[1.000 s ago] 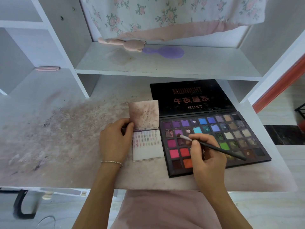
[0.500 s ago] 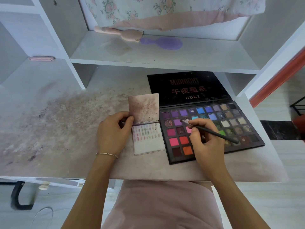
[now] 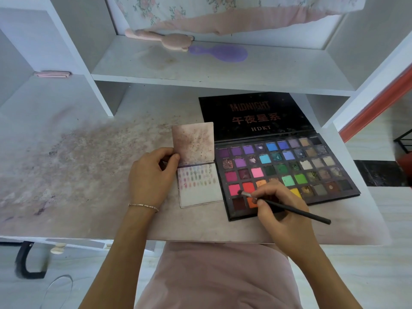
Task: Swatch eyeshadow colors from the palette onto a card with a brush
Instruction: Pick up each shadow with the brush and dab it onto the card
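Note:
An open black eyeshadow palette [image 3: 287, 166] with several coloured pans lies flat on the desk, its lid laid back. Left of it lies a small folded card [image 3: 200, 188]; its lower half bears rows of pale swatches, its upper flap stands up. My left hand [image 3: 151, 177] pinches the flap's left edge at the fold. My right hand [image 3: 278, 208] grips a thin black brush [image 3: 289, 209]. The brush tip sits at the palette's near-left corner, between the red and the dark brown pans.
The stained desk top [image 3: 78, 175] stretches left of the card. A white shelf [image 3: 200, 68] above carries a pink brush [image 3: 165, 39] and a purple hairbrush [image 3: 223, 52]. A floral cloth hangs at the back. The desk's front edge is just below my wrists.
My right hand has drawn the brush from the purple pans in the upper rows down to the near-left corner of the palette. My left hand has stayed on the card.

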The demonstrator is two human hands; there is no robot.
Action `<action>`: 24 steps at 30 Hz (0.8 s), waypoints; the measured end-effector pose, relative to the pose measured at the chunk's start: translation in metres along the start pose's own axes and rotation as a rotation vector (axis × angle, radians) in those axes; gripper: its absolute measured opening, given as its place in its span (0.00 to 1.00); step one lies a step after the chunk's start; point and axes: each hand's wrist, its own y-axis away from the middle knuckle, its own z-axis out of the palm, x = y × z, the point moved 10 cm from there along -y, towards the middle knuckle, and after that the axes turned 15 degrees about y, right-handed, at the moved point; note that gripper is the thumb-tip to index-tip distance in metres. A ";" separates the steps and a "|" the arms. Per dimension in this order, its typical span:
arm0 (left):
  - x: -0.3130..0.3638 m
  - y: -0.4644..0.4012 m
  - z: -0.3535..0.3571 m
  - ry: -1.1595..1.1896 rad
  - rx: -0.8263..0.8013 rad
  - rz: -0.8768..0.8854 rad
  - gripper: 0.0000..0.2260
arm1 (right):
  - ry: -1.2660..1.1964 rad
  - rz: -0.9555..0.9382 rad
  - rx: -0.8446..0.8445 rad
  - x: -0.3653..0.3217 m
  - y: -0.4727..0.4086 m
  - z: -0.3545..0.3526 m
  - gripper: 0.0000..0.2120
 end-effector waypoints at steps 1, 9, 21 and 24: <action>0.000 0.000 0.000 -0.002 0.000 0.000 0.06 | 0.009 -0.011 -0.013 -0.001 0.000 0.001 0.06; 0.000 0.000 -0.001 0.020 0.006 0.000 0.06 | 0.021 -0.003 -0.039 -0.001 0.000 0.004 0.04; 0.002 0.001 -0.001 0.032 0.012 -0.004 0.06 | 0.071 0.045 -0.049 0.003 0.001 0.004 0.04; 0.003 0.001 -0.001 0.029 0.009 0.001 0.06 | 0.082 0.052 -0.051 0.005 0.002 0.005 0.05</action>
